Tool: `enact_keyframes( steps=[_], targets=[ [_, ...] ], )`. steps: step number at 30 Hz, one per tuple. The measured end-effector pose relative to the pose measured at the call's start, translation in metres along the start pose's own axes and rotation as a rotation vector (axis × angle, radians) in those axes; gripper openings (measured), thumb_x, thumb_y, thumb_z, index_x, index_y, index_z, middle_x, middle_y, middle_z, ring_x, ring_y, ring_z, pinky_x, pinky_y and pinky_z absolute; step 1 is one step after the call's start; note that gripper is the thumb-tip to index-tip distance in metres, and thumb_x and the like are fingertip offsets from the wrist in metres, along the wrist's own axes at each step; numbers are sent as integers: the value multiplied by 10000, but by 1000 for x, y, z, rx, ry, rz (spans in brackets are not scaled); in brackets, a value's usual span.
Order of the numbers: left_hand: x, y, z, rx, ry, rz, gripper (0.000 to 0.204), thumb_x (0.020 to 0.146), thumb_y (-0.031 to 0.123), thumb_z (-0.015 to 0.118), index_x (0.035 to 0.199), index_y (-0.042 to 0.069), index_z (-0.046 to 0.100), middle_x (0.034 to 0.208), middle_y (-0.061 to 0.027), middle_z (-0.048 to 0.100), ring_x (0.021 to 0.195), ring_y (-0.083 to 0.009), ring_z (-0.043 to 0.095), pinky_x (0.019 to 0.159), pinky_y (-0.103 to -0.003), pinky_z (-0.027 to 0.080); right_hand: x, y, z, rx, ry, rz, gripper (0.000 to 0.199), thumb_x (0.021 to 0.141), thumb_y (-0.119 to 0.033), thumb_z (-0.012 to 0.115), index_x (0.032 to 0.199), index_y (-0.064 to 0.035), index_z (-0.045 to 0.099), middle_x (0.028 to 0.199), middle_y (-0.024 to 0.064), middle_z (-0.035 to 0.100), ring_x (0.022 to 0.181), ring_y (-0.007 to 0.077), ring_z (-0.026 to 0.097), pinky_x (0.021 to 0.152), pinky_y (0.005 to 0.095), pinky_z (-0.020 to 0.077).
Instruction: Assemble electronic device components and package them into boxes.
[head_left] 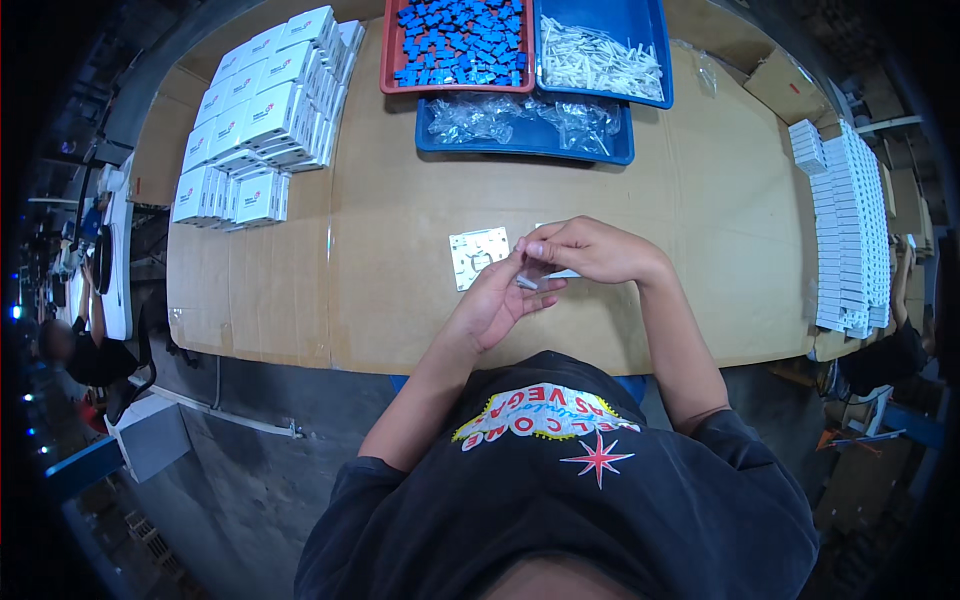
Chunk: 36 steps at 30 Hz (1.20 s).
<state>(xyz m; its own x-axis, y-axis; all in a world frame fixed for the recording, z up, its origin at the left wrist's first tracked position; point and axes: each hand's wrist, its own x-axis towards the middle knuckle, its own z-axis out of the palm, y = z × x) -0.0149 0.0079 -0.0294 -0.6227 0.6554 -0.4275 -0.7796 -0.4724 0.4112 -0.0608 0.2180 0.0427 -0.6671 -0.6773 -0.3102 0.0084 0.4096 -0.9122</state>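
Note:
My left hand (497, 300) and my right hand (585, 249) meet over the middle of the cardboard-covered table (400, 220). Together they pinch a small clear plastic piece (530, 281), held between the fingertips of both hands. Just left of my fingers lies a white square switch plate (477, 256), flat on the table with its back side up. Something white shows under my right hand, mostly hidden.
At the far edge stand a red tray of blue parts (458, 45), a blue tray of white parts (602, 52) and a blue tray of clear bags (525, 125). White boxes (262, 115) pile at the left; rows of white boxes (848, 230) line the right. Another person (75, 345) sits far left.

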Motion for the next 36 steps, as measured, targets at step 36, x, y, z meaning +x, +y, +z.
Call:
enact_keyframes(
  steps=[36],
  targets=[
    [-6,1,-11,-23,0,-39,601,1127,519,382,1402,22,581,1198,-106,732,945,-220,718,861,-390,594,84,64,-225,-564,1066,-18,193,933,-136,659,1083,-78,766,1031,138,773,952,328,731,839,427,572]
  ],
)
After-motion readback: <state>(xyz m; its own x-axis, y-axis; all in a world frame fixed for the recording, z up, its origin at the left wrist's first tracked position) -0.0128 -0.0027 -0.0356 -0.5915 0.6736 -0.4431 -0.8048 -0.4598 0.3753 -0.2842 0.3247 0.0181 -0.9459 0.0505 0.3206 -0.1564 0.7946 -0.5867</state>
